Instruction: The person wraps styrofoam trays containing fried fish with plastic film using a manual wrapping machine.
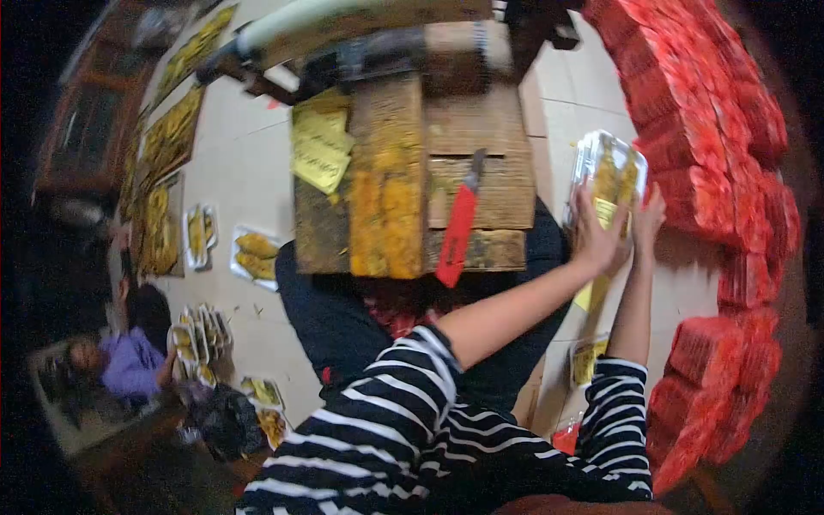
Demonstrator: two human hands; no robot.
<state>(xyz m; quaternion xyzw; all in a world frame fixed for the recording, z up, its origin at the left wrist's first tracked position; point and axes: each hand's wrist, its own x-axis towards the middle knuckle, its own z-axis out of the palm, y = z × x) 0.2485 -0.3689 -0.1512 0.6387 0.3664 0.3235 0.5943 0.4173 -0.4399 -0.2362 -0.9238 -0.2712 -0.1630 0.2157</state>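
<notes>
A stack of white trays wrapped in clear film, with long yellow pieces of food (604, 176), is on my right side. My left hand (599, 243) reaches across and lies on the near left part of the stack, close to a small yellow label (605, 213). On the right edge of the same stack rests my right hand (649, 215), so the trays sit between both hands. Some fingers are blurred or hidden. Before my lap, a red-handled knife (460, 227) lies on a stained wooden board (476, 193).
Yellow paper labels (321, 153) lie on the board's left. Red wrapped packs (687, 129) are piled along the right. Filled trays (256, 255) stand on the floor at left, near a person in purple (133, 365). Another tray (588, 360) is by my right forearm.
</notes>
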